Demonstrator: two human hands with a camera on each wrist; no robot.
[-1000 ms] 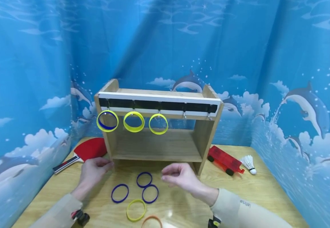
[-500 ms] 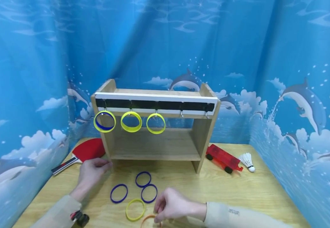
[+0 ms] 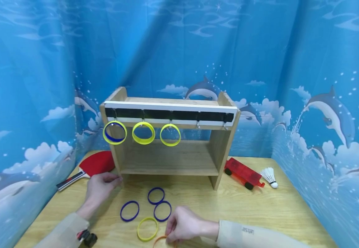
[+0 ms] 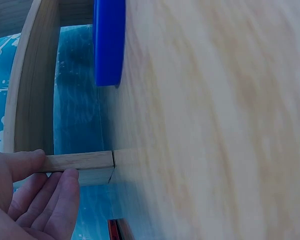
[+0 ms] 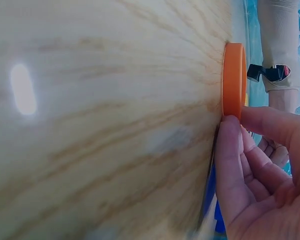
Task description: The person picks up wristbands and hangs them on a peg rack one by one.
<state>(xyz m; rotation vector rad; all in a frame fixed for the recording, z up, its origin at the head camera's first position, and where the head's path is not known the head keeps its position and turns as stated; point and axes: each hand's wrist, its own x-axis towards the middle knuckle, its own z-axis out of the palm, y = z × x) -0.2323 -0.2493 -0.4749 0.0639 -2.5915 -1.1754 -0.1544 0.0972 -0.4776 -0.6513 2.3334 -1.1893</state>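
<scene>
- Your right hand (image 3: pixel 185 224) pinches the orange ring (image 5: pixel 233 80) between thumb and fingertips, low at the desk (image 3: pixel 260 206), well in front of the wooden rack (image 3: pixel 170 158).
- Your left hand (image 3: pixel 101 189) pinches the low front end of the rack's left side, thumb against the fingers.
- Between the orange ring and the rack, you have a yellow ring (image 3: pixel 145 240) and three blue rings (image 3: pixel 121 213), two of these touching.
- Yellow rings (image 3: pixel 143 141) hang from the rack's three leftmost hooks, a blue band (image 3: pixel 114 139) with the leftmost.
- Left of the rack you have a red paddle (image 3: pixel 98 163); right of it, a red toy car (image 3: pixel 242 172), then a shuttlecock (image 3: pixel 269 175).
</scene>
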